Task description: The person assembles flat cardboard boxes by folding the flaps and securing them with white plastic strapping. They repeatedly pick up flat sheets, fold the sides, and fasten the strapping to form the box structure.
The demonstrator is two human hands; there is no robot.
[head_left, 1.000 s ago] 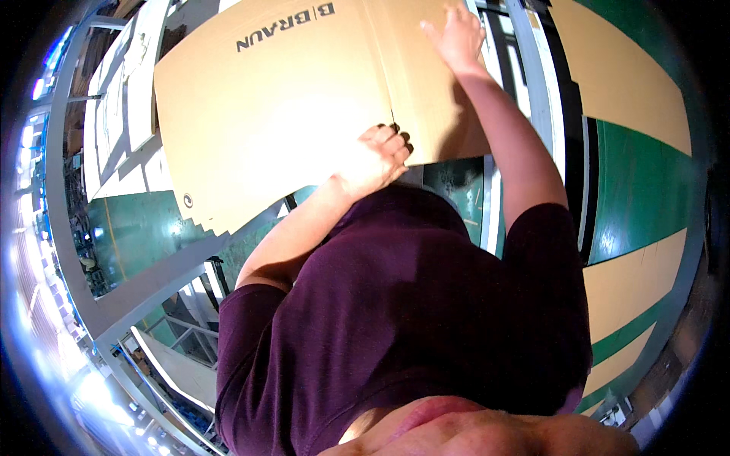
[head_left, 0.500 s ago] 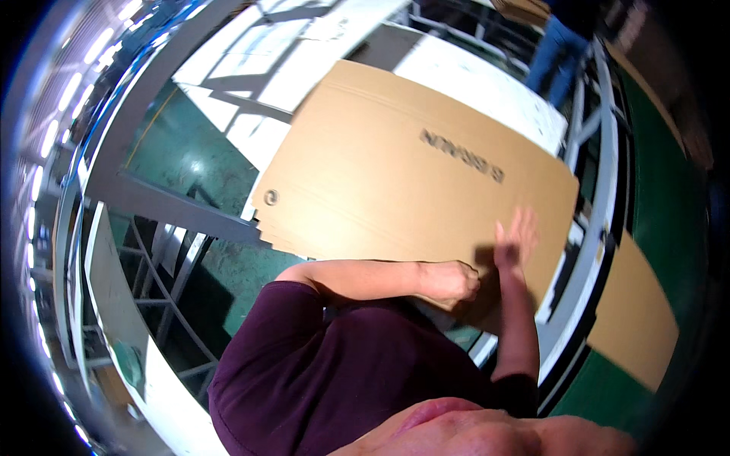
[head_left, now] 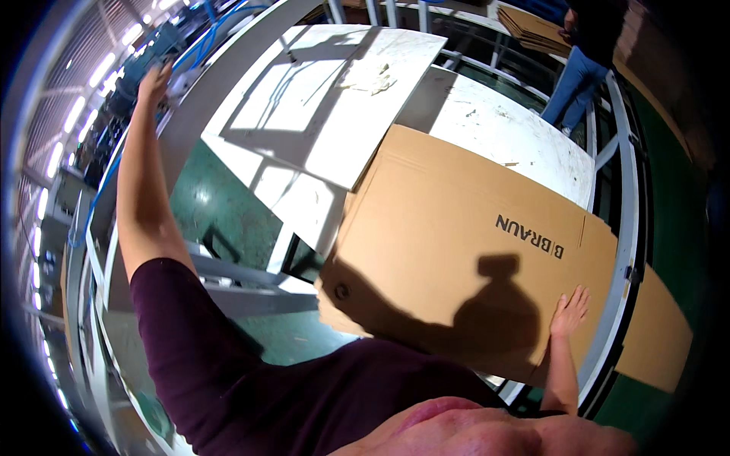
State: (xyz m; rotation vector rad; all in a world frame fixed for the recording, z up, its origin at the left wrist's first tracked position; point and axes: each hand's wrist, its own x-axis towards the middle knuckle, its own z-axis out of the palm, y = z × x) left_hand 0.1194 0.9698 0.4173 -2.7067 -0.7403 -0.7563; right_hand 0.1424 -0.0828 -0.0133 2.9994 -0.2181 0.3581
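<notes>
Here I am with my arms wide apart, and the cardboard stack (head_left: 426,205) lies flat right in front of me, its near edge close against my dark purple shirt (head_left: 304,395). My right hand (head_left: 569,315) is down on the top sheet, near its right-hand end, palm to the board, thumb standing off from the fingers; nothing is pinched there, it's a flat, spread touch. Out on the other side, my left hand (head_left: 155,82) is up high at the end of a stretched arm, well apart from the cardboard, over by a grey beam (head_left: 220,68) and some blue hoses (head_left: 204,42); it's so small out there that I can't tell whether those fingers are spread or closed on anything. Across the brown sheet falls my shadow (head_left: 498,311), head and shoulders, just below the dark lettering. Beyond the stack's far side come two white panels, the left one (head_left: 327,99) scattered with pale scraps (head_left: 374,80), the right one (head_left: 502,129) flecked with small bits. A metal rail (head_left: 630,190) runs beside the stack's right end, another cardboard sheet (head_left: 658,334) lies past it, and at upper right a co-worker (head_left: 584,80) in blue trousers stands by a brown pile (head_left: 528,29).
</notes>
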